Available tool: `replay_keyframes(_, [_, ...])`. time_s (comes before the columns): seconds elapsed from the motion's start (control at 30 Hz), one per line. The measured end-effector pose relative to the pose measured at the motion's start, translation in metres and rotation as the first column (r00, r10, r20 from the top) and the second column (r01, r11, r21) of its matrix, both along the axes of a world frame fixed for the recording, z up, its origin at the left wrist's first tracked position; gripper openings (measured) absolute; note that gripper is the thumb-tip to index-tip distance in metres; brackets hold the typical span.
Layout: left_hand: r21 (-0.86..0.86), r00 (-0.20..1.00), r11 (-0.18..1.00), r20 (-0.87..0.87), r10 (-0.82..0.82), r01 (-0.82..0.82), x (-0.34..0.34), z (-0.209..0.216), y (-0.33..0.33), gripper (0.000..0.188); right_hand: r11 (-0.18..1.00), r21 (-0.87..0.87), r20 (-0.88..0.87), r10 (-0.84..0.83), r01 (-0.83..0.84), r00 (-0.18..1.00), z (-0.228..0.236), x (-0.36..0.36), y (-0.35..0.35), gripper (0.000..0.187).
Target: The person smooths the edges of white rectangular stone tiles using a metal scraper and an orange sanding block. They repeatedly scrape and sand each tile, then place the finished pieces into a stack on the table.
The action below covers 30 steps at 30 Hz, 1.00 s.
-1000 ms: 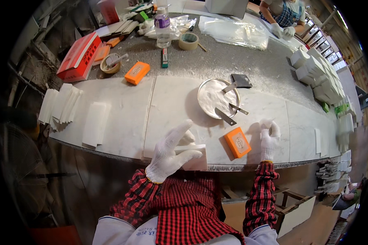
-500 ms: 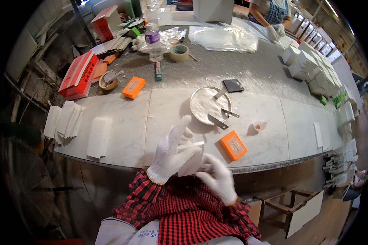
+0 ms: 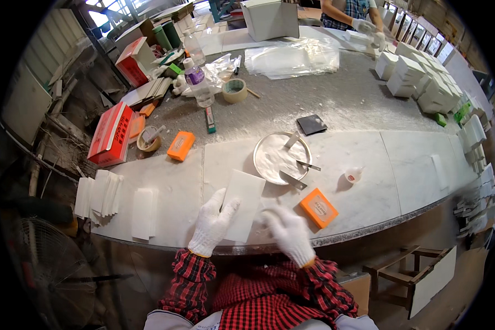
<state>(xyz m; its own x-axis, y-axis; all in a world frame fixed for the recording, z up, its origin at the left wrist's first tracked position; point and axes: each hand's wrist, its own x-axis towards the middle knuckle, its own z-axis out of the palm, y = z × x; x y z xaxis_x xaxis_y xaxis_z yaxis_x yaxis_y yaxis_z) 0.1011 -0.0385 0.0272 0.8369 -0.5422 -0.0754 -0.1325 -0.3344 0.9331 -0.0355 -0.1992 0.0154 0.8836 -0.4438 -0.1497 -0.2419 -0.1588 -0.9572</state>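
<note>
While left fingers [image 3: 231, 207] grip slab [image 3: 246, 191], right fingers [image 3: 275, 218] unclear; powder bowl [image 3: 256, 165], orange box [image 3: 318, 208] near.

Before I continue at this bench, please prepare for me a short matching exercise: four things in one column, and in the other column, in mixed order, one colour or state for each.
Column one
1. Panel
2. Bowl
3. Flat square beyond the bowl
4. Box by the right hand

Column two
A. Black
B. Holding white powder
C. Orange
D. Held by the left hand

Right pairs: 1-D, 2-B, 3-A, 4-C
</note>
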Motion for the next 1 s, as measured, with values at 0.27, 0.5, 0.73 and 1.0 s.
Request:
replay_keyframes(0.27, [0.165, 0.993, 0.980, 0.019, -0.119, 0.114, 0.039, 0.009, -0.024, 0.039, 0.807, -0.408, 0.242, -0.355, 0.427, 0.903, -0.009, 0.015, -0.047, 0.031])
replay_keyframes(0.5, [0.245, 0.964, 0.954, 0.159, -0.213, 0.170, 0.052, 0.015, -0.040, 0.041, 0.879, 0.093, 0.192, -0.476, 0.467, 0.858, -0.017, 0.023, -0.067, 0.024])
replay_keyframes(0.73, [0.295, 0.934, 0.930, 0.211, -0.287, 0.219, 0.056, 0.029, -0.058, 0.039, 0.869, -0.043, 0.238, -0.470, 0.492, 0.850, -0.019, 0.033, -0.076, 0.023])
replay_keyframes(1.0, [0.314, 0.911, 0.914, 0.239, -0.337, 0.256, 0.062, 0.033, -0.064, 0.039, 0.888, -0.050, 0.375, -0.408, 0.458, 0.832, -0.005, 0.032, -0.066, 0.022])
